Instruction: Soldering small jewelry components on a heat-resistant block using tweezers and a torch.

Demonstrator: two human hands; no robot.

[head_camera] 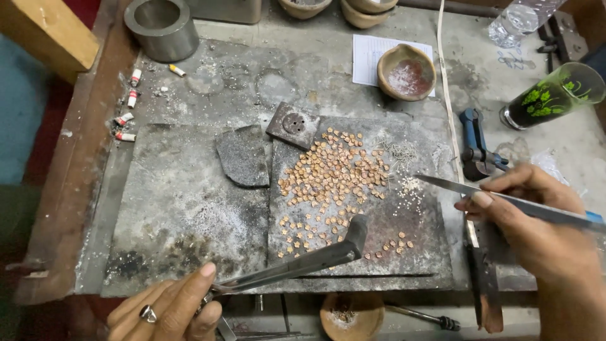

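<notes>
Small copper-coloured pieces (334,173) lay scattered on the dark slab (189,202), densest toward twelve o'clock of it, thinning toward six. None looked sorted or set aside, so most of the work seemed left. They were tiny, flat and star-like. The left hand (170,309), at seven o'clock, gripped a bent metal blowpipe (303,262) whose tip hung above the lower pieces. The right hand (530,215), at three o'clock, pinched long tweezers (480,192) shut-fingered, tips empty.

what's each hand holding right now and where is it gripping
Left hand grips a bent-tipped metal tool at its rear end. Right hand pinches long tweezers around mid-length.
</notes>
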